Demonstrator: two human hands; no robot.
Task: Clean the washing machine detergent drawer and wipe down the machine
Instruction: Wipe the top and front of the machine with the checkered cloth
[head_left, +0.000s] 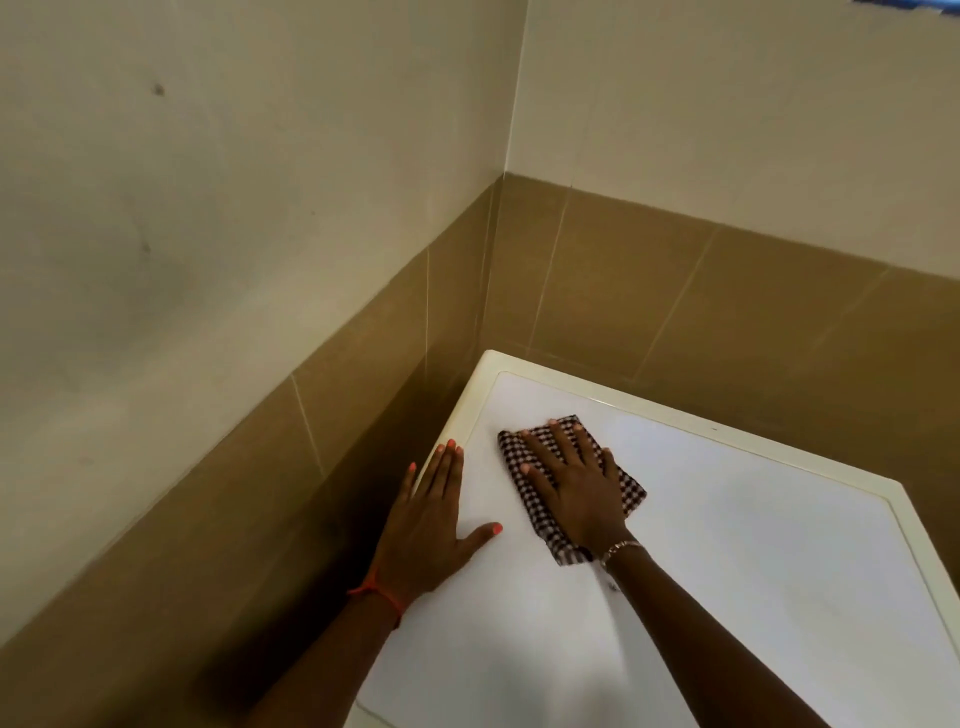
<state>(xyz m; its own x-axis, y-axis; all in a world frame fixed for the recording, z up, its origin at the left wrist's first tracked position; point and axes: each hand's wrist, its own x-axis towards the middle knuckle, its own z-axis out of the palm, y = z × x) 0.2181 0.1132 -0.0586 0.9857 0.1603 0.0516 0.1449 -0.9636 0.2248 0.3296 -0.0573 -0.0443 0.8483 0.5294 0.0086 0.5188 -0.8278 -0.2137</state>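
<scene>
Pressing flat at lower centre, the checkered cloth was held on the washing machine top by the open-fingered right hand; the left hand was laid flat beside it.

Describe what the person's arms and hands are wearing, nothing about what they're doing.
Both forearms are bare, no sleeves in view. The left hand has bright coral-orange nail polish and an orange-red cord bracelet at the wrist. The right hand wears a thin metallic chain bracelet; its nails look painted a similar, paler shade.
</scene>
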